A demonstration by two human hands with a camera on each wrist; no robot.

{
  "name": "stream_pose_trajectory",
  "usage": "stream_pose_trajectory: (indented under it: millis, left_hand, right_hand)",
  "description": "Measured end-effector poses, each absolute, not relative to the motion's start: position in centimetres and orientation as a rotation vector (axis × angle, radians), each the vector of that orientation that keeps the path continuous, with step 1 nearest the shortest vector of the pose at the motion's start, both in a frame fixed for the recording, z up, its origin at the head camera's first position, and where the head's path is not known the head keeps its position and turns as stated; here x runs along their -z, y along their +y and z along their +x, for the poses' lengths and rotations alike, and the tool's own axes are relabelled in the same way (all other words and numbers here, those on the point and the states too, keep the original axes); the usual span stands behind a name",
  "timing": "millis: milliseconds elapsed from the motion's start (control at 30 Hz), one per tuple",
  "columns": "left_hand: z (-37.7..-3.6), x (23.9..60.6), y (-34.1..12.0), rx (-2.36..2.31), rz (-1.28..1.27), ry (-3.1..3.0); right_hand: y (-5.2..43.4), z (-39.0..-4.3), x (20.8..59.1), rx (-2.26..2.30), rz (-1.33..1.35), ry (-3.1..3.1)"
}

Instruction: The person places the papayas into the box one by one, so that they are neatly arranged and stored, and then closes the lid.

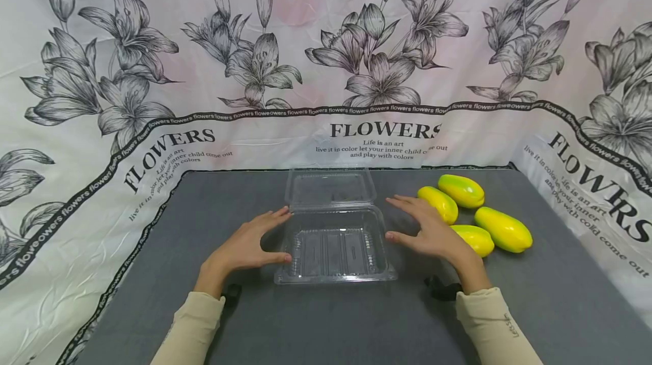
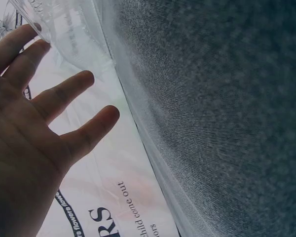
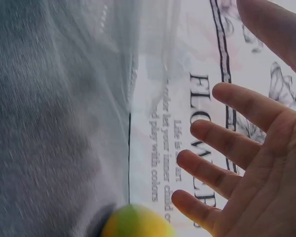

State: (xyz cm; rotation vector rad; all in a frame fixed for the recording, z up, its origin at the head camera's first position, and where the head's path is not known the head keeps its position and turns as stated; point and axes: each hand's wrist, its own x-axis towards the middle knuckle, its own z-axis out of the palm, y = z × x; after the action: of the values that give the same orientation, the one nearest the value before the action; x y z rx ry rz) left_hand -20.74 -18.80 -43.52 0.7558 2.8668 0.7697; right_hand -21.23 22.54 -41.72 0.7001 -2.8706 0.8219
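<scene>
The clear clamshell box (image 1: 333, 246) lies open and empty, left hand (image 1: 249, 246) at nine o'clock, right hand (image 1: 428, 229) at three, both with fingers spread, gripping nothing

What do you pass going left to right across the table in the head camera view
Left hand → clear plastic container, lid open → right hand → four yellow-green mangoes, clustered at the right hand's far side. Both hands hover open, flanking the container on the grey table.
</scene>
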Motion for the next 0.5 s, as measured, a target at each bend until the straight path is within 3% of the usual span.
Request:
stream_pose_trajectory:
  millis: [500]
  left_hand:
    - [-20.8,43.7,-18.7,-0.772,0.748,2.863]
  right_hand:
    - [26.8,-21.7,40.9,-0.838,0.427,-2.862]
